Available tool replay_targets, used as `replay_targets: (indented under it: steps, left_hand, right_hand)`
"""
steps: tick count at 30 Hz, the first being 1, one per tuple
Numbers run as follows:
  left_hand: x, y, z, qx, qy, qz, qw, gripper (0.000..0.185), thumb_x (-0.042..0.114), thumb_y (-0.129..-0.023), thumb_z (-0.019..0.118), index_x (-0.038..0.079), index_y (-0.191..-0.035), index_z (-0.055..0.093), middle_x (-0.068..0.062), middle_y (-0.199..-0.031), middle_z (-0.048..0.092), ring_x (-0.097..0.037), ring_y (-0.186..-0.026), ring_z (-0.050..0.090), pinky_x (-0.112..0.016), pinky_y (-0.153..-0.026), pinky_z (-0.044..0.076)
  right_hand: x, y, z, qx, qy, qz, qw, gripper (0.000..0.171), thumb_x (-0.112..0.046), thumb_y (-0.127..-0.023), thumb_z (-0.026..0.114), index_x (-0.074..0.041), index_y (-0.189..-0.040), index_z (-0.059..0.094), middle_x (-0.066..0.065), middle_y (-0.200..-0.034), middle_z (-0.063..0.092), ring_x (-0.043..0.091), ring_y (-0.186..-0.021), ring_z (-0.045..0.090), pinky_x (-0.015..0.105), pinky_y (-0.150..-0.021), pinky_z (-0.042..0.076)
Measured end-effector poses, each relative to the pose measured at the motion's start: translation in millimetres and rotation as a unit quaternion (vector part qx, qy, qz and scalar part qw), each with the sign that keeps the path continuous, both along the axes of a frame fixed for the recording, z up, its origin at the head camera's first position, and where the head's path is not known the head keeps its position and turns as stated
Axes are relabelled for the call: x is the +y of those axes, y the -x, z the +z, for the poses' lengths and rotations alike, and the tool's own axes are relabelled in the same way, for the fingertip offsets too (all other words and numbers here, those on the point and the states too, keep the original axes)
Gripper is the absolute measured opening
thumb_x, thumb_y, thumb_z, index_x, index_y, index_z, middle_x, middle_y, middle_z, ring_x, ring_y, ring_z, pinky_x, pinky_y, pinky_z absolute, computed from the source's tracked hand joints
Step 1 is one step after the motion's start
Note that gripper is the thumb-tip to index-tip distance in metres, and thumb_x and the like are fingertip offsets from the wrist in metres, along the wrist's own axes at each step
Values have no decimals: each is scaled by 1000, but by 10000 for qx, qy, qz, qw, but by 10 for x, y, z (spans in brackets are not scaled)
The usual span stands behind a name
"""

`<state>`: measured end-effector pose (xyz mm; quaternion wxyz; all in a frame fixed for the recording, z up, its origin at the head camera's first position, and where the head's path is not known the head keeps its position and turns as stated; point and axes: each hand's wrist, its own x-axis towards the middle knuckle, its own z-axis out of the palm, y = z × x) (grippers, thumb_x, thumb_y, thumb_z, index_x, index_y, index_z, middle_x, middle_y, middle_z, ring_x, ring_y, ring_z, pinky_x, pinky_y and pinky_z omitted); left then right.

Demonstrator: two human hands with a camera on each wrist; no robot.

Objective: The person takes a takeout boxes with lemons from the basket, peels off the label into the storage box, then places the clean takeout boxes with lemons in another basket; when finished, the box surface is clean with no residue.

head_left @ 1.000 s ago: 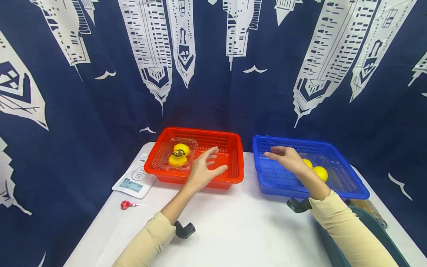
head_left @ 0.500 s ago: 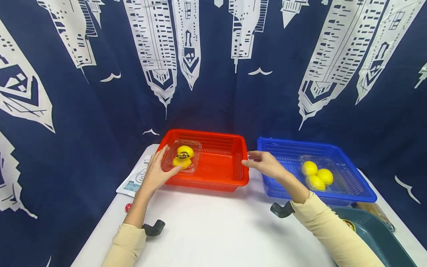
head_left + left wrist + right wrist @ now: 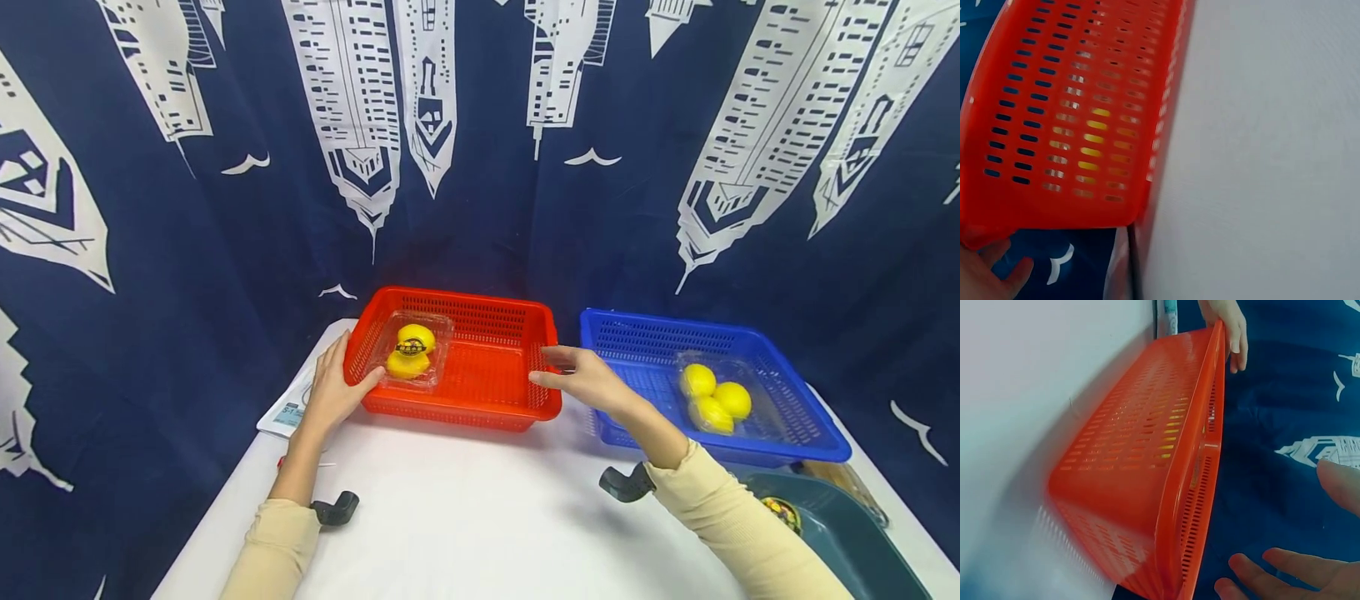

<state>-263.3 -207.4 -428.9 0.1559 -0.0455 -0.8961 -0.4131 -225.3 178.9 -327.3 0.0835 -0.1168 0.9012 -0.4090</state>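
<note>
A: Where is the red basket (image 3: pixel 457 358), and how do the person's hands meet it?

B: It sits flat on the white table (image 3: pixel 480 517), just left of the blue basket (image 3: pixel 712 392). The left hand (image 3: pixel 330 392) grips the red basket's left end, thumb hooked over the rim and fingers on the outer wall. The right hand (image 3: pixel 585 379) is at the basket's right end with its fingers spread wide; the right wrist view shows them apart from the rim, holding nothing.

A: Why one hand at each end?

B: Judging by the layout, a long basket is steadiest taken at both short sides, so the load inside stays level.

A: What load?

B: A clear clamshell of yellow fruit (image 3: pixel 410 352) lies in the basket's left part, close to the gripping hand. A second clear pack of yellow fruit (image 3: pixel 712 398) is in the blue basket.

A: Anything else near the red basket?

B: A white printed pouch (image 3: pixel 288 408) lies just beyond its left end, partly under the left hand, and a dark green bin (image 3: pixel 847 542) stands well to its right, at the table's near corner.
</note>
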Motion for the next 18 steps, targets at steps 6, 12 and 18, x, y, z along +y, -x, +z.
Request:
replay_targets:
  steps: [6, 12, 18]
  left_hand:
    - [-48, 5, -31, -415, 81, -5, 9991, 97, 46, -83, 69, 8, -156, 17, -20, -158, 27, -43, -142, 31, -67, -113, 27]
    - [-82, 10, -24, -409, 162, -166, 9989, 100, 50, -80, 71, 7, -155, 20, -18, -159, 27, -43, -143, 31, -66, -112, 30]
    - [-106, 22, -16, -415, 345, -280, 9981, 102, 52, -80, 70, 6, -155, 20, -15, -161, 23, -40, -147, 24, -65, -115, 25]
  right_hand:
    - [-67, 50, -20, -56, 123, 100, 9999, 70, -38, -89, 68, 0, -143, 45, 20, -141, 53, 38, -125, 54, 51, -105, 48]
    - [-184, 134, 35, -100, 32, 238, 9997, 70, -40, -88, 68, -3, -143, 46, 18, -141, 54, 34, -127, 54, 50, -107, 45]
    - [-343, 296, 186, -358, 139, 506, 9980, 68, -37, -89, 67, -4, -145, 44, 18, -143, 53, 33, -130, 52, 51, -111, 42]
